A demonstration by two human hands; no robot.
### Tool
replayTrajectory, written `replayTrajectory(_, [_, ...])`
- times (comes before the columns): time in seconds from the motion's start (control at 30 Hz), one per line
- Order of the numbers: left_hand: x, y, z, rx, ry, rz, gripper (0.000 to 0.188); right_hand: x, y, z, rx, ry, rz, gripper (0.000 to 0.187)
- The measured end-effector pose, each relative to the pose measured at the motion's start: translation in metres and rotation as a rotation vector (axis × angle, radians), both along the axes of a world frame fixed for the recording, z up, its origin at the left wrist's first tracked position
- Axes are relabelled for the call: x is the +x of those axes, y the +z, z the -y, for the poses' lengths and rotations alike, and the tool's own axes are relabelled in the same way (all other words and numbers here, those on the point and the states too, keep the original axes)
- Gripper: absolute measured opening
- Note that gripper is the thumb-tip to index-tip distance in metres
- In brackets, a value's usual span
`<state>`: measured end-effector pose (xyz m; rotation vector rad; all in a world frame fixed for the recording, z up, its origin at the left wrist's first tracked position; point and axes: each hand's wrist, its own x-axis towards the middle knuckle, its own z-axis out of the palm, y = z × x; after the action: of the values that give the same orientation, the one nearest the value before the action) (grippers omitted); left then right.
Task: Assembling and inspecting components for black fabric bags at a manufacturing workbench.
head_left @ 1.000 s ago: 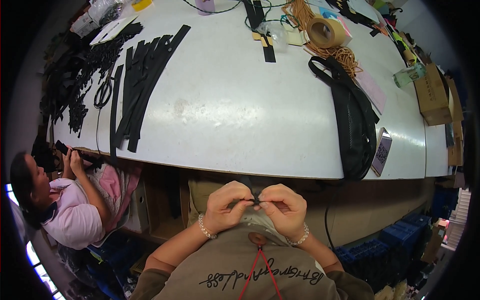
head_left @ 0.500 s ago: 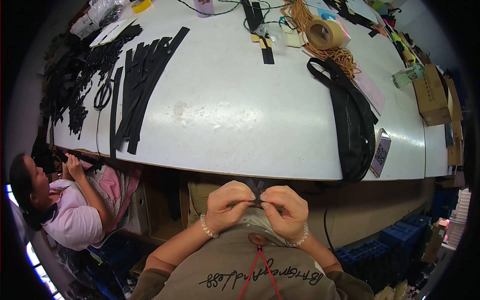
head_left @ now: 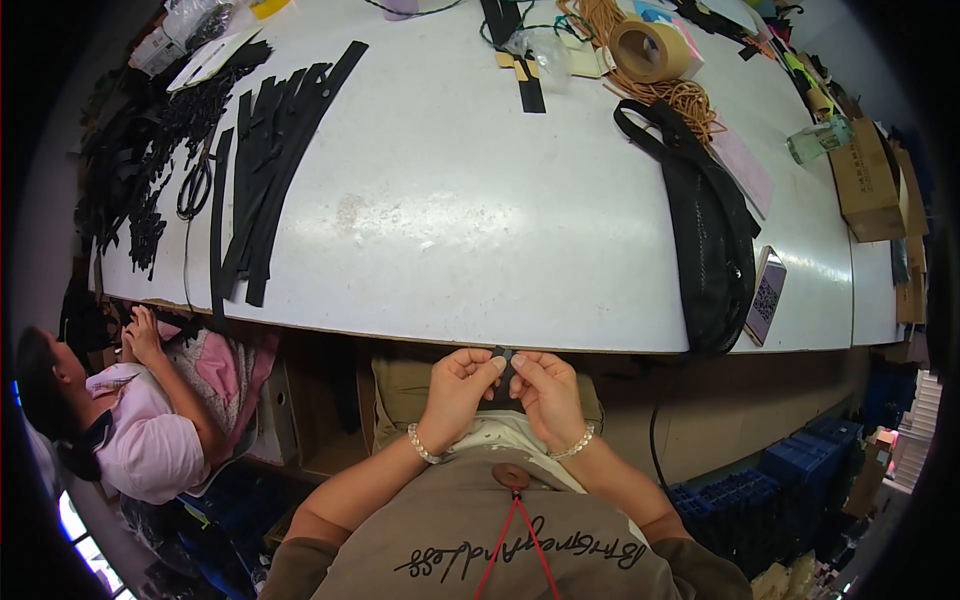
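Note:
Close together at the table's front edge, my left hand [head_left: 460, 392] and my right hand [head_left: 548, 394] pinch a black strap [head_left: 502, 377] between thumbs and fingertips. The strap's upper end shows between the thumbs, and a darker length hangs below them over my lap. Most of it is hidden by my fingers. Further off to the left, several black straps [head_left: 275, 190] lie side by side on the white table [head_left: 450, 240]. A black bag [head_left: 702, 240] with a loop handle rests on the right side of the table.
Scissors [head_left: 194, 187] lie beside a heap of black cut pieces [head_left: 150, 150]. A phone [head_left: 766, 297] is right of the bag. Tape [head_left: 648, 52], brown cord [head_left: 690, 112] and a cardboard box [head_left: 866, 182] stand further back. At left sits a co-worker [head_left: 140, 420]; blue crates [head_left: 740, 510] stand low right.
My hands have moved up to the table edge, still together on the black strap. The strap's end now sticks up between my thumbs. The view has shifted slightly.

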<state>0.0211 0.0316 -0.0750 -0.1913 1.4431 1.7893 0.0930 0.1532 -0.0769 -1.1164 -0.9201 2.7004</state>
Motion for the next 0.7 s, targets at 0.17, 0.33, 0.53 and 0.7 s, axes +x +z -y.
replayTrajectory(0.17, [0.0,-0.0016,0.0006,0.061,0.057,0.096,0.008,0.0003,0.0008,0.0034,-0.065,-0.037,0.035,0.007])
replayTrajectory(0.33, [-0.001,0.0003,0.0004,0.043,0.056,0.171,0.007,-0.0034,0.0029,0.001,-0.091,-0.019,0.042,0.006])
replayTrajectory(0.53, [-0.0031,-0.0045,0.002,0.047,0.047,0.17,0.006,-0.0048,-0.0063,0.0079,-0.103,-0.098,0.032,0.004])
replayTrajectory(0.7, [-0.006,-0.0038,0.0046,0.056,0.01,0.159,0.005,-0.0075,-0.0049,0.0083,-0.179,-0.121,0.077,0.003])
